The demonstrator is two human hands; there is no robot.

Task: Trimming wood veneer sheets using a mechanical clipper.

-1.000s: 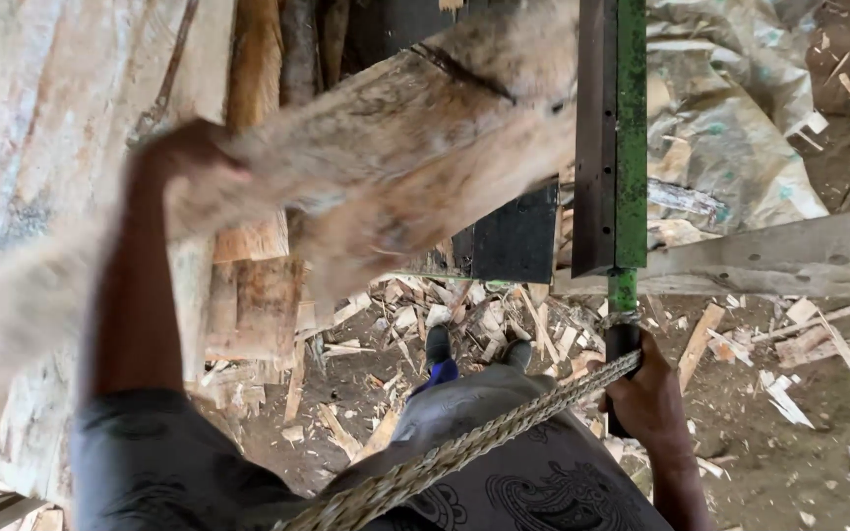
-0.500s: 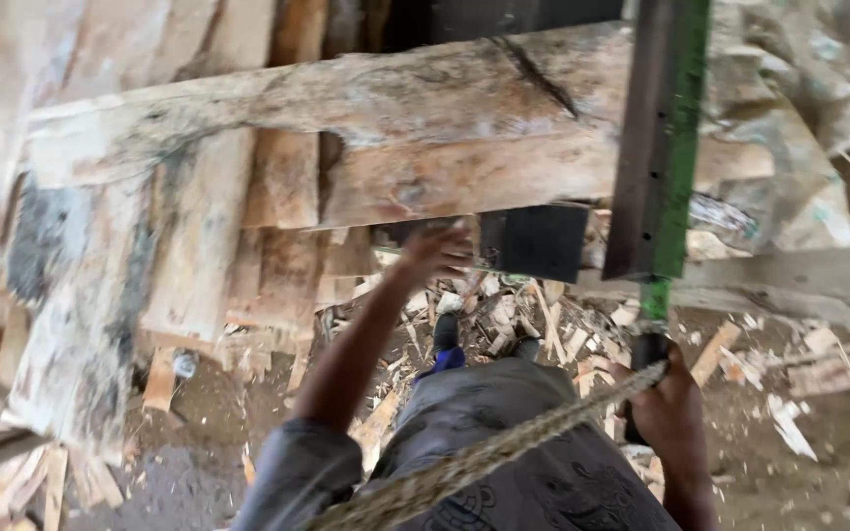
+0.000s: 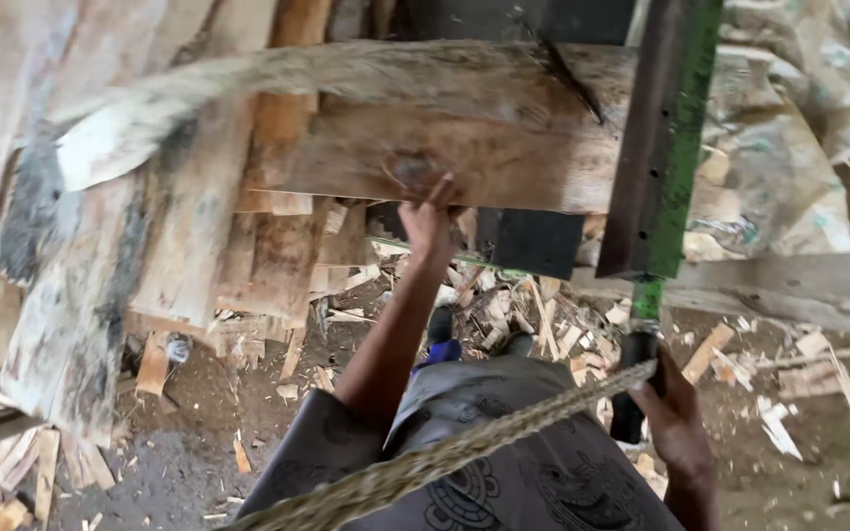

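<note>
Head view. The left hand (image 3: 428, 221) is raised to the near edge of a rough wooden plank (image 3: 395, 128) that lies across the scene, far centre. Its fingers press flat against the wood, spread rather than curled around it. The right hand (image 3: 669, 403), near right, has its fingers wrapped tight on the dark handle (image 3: 632, 383) of a long dark blade with a green edge (image 3: 666, 128). The blade rises from the handle and crosses in front of the plank's right end.

A braided rope (image 3: 464, 452) runs diagonally from near left to the handle, across the patterned grey garment (image 3: 504, 462). Stacked boards (image 3: 179, 246) stand left. Wood chips (image 3: 543, 324) cover the floor (image 3: 179, 393). Crumpled sheeting (image 3: 789, 147) lies far right.

The plank's left end is motion-blurred. The blade's top is cut off by the frame.
</note>
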